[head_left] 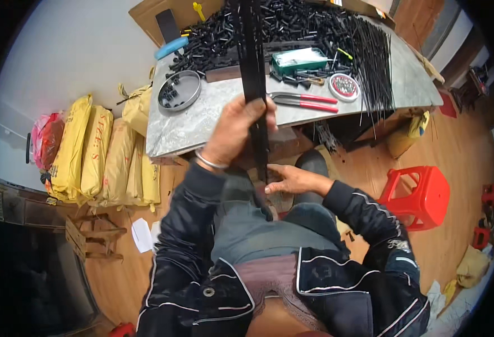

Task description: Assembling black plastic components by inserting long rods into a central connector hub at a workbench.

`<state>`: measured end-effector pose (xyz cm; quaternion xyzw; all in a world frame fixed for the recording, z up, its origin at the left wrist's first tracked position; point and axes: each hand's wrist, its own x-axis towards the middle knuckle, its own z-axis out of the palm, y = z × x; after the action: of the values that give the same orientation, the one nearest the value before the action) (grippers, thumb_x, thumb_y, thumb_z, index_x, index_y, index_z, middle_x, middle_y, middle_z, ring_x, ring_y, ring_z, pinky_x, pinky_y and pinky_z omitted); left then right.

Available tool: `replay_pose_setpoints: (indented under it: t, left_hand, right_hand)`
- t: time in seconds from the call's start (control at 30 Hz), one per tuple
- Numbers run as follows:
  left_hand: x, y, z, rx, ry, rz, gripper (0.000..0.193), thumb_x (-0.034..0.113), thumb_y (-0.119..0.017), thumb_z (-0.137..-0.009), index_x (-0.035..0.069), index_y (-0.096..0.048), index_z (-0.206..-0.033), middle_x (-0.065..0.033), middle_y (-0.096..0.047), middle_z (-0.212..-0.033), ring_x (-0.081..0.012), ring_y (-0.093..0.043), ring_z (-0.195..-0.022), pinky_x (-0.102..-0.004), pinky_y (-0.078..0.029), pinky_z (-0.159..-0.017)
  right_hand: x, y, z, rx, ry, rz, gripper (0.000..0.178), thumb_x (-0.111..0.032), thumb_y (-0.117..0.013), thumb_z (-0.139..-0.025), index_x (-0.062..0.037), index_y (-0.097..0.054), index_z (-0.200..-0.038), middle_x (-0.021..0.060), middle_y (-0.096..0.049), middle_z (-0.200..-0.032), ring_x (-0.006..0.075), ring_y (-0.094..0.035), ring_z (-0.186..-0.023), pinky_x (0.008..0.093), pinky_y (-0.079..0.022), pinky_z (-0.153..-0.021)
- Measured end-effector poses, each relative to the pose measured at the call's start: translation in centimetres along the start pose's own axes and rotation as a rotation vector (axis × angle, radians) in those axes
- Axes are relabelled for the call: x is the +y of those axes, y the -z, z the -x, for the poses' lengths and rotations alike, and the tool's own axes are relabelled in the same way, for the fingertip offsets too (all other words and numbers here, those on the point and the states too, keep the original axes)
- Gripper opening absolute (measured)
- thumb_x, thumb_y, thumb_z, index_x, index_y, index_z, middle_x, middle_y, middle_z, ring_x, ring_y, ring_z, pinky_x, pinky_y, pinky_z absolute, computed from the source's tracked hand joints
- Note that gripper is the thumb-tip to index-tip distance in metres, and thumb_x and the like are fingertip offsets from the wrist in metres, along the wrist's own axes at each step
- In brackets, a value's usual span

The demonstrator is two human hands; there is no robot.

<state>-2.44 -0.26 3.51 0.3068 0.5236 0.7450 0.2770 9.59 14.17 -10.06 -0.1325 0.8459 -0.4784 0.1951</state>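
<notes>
My left hand (pixel 237 128) is closed around a bundle of long, thin black rods (pixel 253 70) held upright before me, its top running out of view. Close to the bundle's lower end is my right hand (pixel 298 181), its thumb and fingers apart; whether the fingertips touch the rods I cannot tell. Beyond my hands, red-handled pliers (pixel 308 102) lie on the grey table (pixel 216 115). A small round dish (pixel 344 87) of tiny pieces sits beside them. More black rods (pixel 373 67) are spread over the table's right part.
Small black parts (pixel 219 39) are heaped at the back, near a green box (pixel 300 64) of white sticks. A round metal tray (pixel 188 92) holds several black pieces. Yellow sacks (pixel 98 149) stand at left, a red stool (pixel 426 196) at right, and a wooden rack (pixel 98 236) lower left.
</notes>
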Motion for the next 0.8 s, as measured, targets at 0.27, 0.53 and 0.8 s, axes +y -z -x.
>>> replay_pose_setpoints:
  t: [0.27, 0.53, 0.8]
  left_hand:
    - [-13.5, -0.2, 10.0, 0.354, 0.21, 0.259, 0.027, 0.031, -0.057, -0.095, 0.004, -0.058, -0.1, -0.0056, -0.062, -0.081, -0.0167, -0.063, -0.075, -0.0316, -0.053, -0.07]
    - [-10.5, -2.3, 12.7, 0.206, 0.207, 0.129, 0.032, 0.028, -0.053, -0.097, -0.002, -0.057, -0.108, -0.0091, -0.064, -0.091, -0.0188, -0.064, -0.086, -0.0322, -0.052, -0.08]
    - [-7.4, -3.2, 7.5, 0.145, 0.199, 0.232, 0.03, 0.029, -0.055, -0.096, 0.001, -0.057, -0.108, -0.0037, -0.062, -0.084, -0.0117, -0.062, -0.075, -0.0252, -0.053, -0.071]
  right_hand:
    - [6.7, -9.5, 0.0, -0.185, -0.345, -0.121, 0.044, -0.042, -0.062, -0.089, 0.0018, -0.064, -0.094, 0.0183, -0.066, -0.083, 0.031, -0.063, -0.081, 0.04, -0.048, -0.075]
    - [8.9, -10.9, 1.2, -0.452, -0.057, -0.054, 0.043, -0.04, -0.062, -0.089, 0.0004, -0.06, -0.102, 0.0203, -0.064, -0.093, 0.0299, -0.061, -0.09, 0.0405, -0.047, -0.077]
    - [7.2, -7.6, 2.5, -0.491, -0.062, -0.319, 0.034, -0.026, -0.067, -0.087, -0.0006, -0.063, -0.108, 0.0114, -0.066, -0.096, 0.0232, -0.059, -0.093, 0.0348, -0.047, -0.085]
